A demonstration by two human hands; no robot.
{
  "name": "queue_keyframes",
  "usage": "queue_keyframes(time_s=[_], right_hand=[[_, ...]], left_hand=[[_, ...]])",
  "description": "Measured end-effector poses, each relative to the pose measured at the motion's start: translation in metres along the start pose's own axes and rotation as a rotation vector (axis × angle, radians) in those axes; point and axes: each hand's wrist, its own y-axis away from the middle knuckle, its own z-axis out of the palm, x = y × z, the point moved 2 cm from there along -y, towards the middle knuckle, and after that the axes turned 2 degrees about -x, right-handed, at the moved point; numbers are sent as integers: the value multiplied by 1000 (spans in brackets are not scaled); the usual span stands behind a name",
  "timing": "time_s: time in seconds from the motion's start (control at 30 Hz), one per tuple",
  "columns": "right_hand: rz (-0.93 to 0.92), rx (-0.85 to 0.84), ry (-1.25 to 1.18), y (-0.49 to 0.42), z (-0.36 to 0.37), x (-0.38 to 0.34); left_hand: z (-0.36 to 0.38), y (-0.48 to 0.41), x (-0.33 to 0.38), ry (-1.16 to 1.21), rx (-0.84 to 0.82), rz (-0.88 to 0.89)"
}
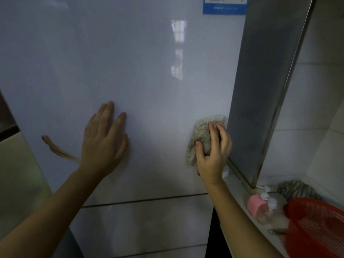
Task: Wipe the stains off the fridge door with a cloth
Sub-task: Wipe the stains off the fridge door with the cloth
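The left hand (104, 144) lies flat on the fridge door (149, 81), its grip apart. At its three o'clock, the right hand (214, 151) has its grip tight on the cloth (202, 135), pressed against the door. A brown stain (55, 148) sits at the left hand's nine o'clock.

The fridge door (149, 71) is coloured pale bluish white; a brown stain (55, 148) is seen near its left edge, a blue and white label (225, 5) at its top edge. The cloth (202, 135) is beige, speckled with grey. On the ledge (236, 183), a pink bottle (256, 204), a red meshed basket (316, 226) and a grey striped rag (297, 189) are seen.
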Motion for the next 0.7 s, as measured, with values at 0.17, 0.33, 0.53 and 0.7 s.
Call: queue_keyframes(time_s=[0.17,0.33,0.53,0.7], right_hand=[[-105,-7,22,-12,3,-8],[-251,-133,-8,-22,16,-32],[-464,-228,-58,-54,40,-80],[-586,-260,-40,-76,63,-130]], left_hand=[[-1,16,-13,11,12,17],[-7,23,-19,46,11,9],[-18,43,-62,37,-4,-99],[-24,62,-102,31,-7,-173]])
